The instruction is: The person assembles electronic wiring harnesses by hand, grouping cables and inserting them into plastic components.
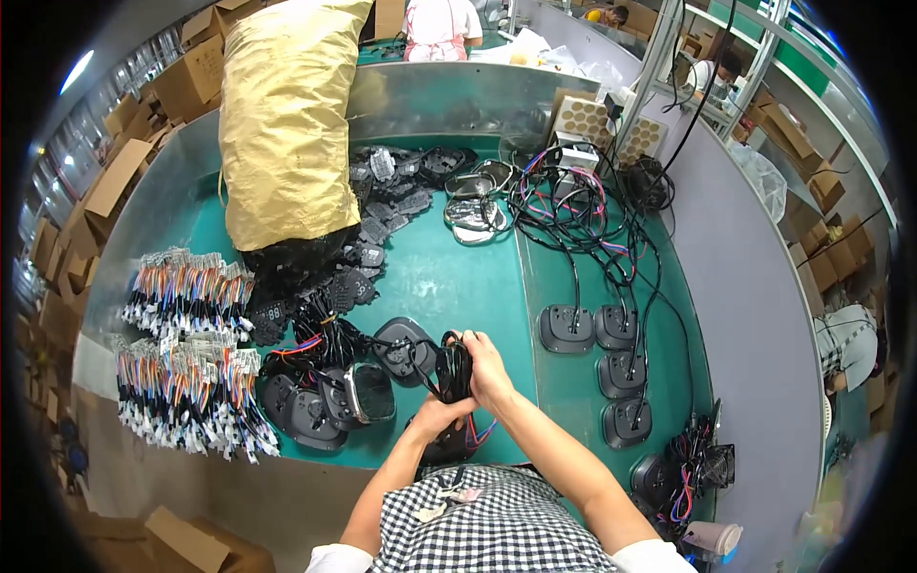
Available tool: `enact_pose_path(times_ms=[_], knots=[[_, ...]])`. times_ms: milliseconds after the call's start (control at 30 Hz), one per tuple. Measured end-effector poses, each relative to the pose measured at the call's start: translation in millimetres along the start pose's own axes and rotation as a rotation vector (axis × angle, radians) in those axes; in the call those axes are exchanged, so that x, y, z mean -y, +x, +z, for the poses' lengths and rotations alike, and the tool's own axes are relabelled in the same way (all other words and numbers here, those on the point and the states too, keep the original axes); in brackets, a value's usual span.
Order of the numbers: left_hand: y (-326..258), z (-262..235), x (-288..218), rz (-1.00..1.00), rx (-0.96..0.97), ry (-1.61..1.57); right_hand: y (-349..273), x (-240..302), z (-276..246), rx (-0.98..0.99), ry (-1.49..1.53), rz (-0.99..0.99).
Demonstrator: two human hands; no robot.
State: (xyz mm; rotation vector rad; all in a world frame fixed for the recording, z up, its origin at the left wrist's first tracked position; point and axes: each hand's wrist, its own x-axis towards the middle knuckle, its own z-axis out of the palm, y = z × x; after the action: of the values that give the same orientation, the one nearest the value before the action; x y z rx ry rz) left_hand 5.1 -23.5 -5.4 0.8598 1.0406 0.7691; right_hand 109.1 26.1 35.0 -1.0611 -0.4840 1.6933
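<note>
Near the table's front edge, both hands close around a coiled bundle of black cable [454, 371]. My right hand [489, 368] grips it from the right and above. My left hand [439, 416] holds its lower end, its fingers partly hidden. Just left of the bundle lies a dark rounded-square device [403, 344]. Another dark unit [446, 447], with red and blue wires beside it, sits below my hands, partly covered by them. Farther left are several stacked dark devices [308, 420], one with a glossy, clear-edged cover [371, 392].
Bundled multicoloured wire harnesses [196, 382] fill the left edge. A large yellow sack [287, 124] spills black plastic parts [382, 210]. Tangled cables [583, 210] run to several dark devices [624, 372] on the right. A grey partition [735, 277] borders the green table [449, 286].
</note>
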Motion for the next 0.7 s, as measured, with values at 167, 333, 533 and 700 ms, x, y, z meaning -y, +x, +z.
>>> enact_pose_path(times_ms=[167,333,533,700], knots=[[-4,1,-5,0.048,-0.071,-0.246,12,8,-23,0.142,-0.305,-0.068],[15,-30,18,0.107,-0.091,-0.754,-20,-48,-86,0.434,-0.738,-0.068],[17,-36,26,0.172,0.006,-1.017,-61,-68,-93,0.52,-1.147,-0.136],[20,-39,24,0.203,-0.185,-0.933,-61,-26,-140,0.411,-0.933,-0.048]])
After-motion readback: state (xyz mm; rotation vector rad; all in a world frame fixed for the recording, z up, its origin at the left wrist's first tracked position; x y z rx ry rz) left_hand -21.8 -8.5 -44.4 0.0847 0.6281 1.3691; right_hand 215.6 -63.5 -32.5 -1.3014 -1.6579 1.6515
